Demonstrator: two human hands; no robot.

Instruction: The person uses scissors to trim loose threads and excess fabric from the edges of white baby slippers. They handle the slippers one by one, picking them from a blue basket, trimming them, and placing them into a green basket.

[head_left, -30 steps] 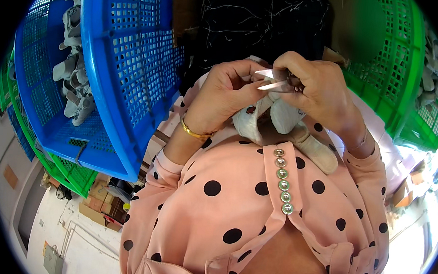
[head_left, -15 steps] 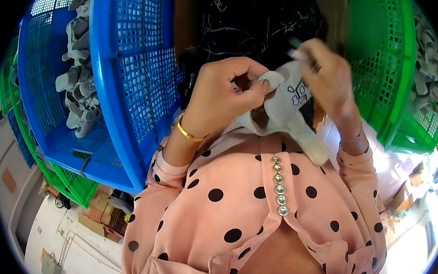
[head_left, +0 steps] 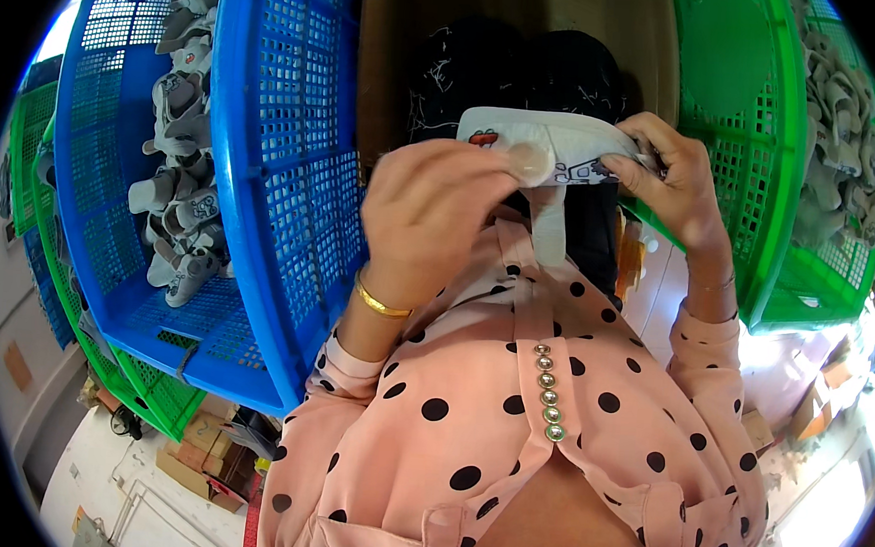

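A whitish shoe upper (head_left: 586,142) with printed line drawings and a small red print is stretched out level in front of my chest, its pale strap hanging down in the middle. My right hand (head_left: 669,177) grips its right end, thumb in front and fingers behind. A small dark shape shows by those fingers, too unclear to name. At the other end, my left hand (head_left: 431,213) is smeared by motion. Its fingertips are at a round pale part of the upper, and whether they pinch it cannot be made out.
To the left a blue plastic basket (head_left: 226,160) holds several grey-white shoe uppers (head_left: 177,197). On the right is a green basket (head_left: 764,173) with a heap of similar pieces (head_left: 842,128). Dark trousers (head_left: 470,75) with loose threads lie beyond my hands. Cardboard boxes (head_left: 201,450) stand at lower left.
The shoe upper has turned from a slant to level and moved slightly away from my chest. My right hand has come down from above onto its right end. My left hand has shifted slightly lower.
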